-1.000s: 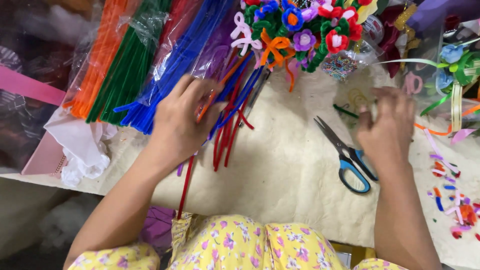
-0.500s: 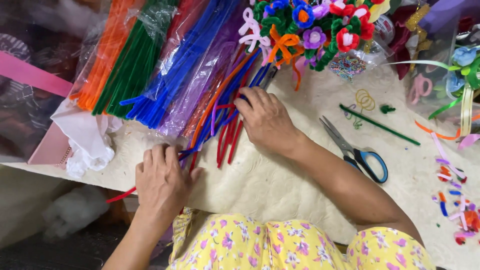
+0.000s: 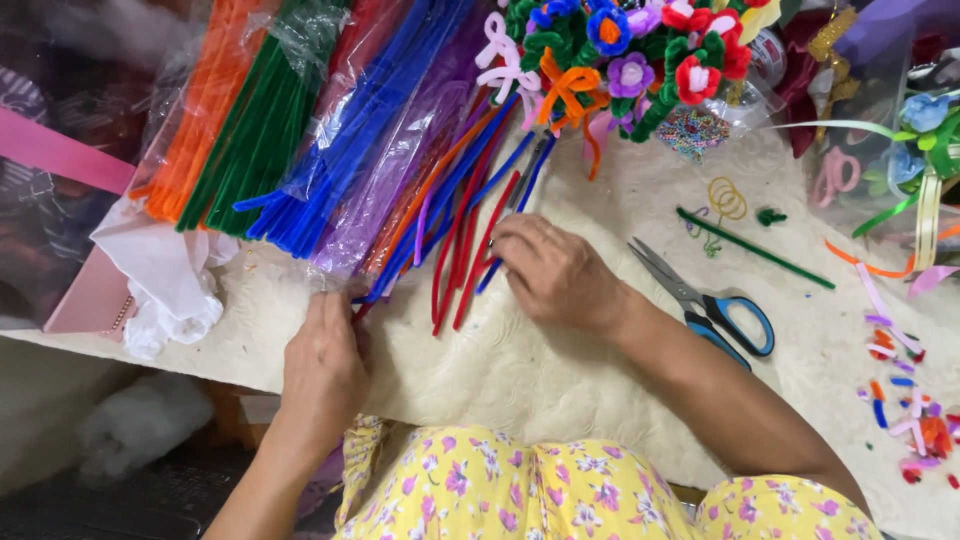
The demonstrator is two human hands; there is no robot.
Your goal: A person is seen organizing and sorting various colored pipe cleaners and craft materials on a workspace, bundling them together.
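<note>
Plastic wrap (image 3: 160, 270), white and crumpled, sits at the bench's left edge beside a pink sheet (image 3: 60, 155). Next along the far side lie bagged bundles of pipe cleaners: orange (image 3: 205, 110), green (image 3: 265, 110), blue (image 3: 350, 140) and purple (image 3: 400, 170). The left hand (image 3: 322, 365) rests near the front edge of the bench (image 3: 520, 370), fingers closed together and curled over the near ends of the loose pipe cleaners (image 3: 465, 240), which fan out across the middle of the bench in red, orange and blue; whether it pinches one stem or simply presses on them cannot be made out. The right hand (image 3: 555, 270) lies flat just to their right, fingers together, tips touching the red and blue stems.

These stems look light, fuzzy and easily bent, so they should lift with almost no effort but kink if gripped hard; taking one near its end, where the tips splay apart, seems easiest.

Further right lie blue-handled scissors (image 3: 715, 310), a single green stem (image 3: 755, 250), a small yellow coil (image 3: 728, 198) and coloured offcuts (image 3: 910, 400) at the right edge. A bouquet of pipe-cleaner flowers (image 3: 620, 50) stands at the far edge, cut off at the top. The bundles' far ends are out of frame, and the left-hand shadows hide what lies beyond the bench.
</note>
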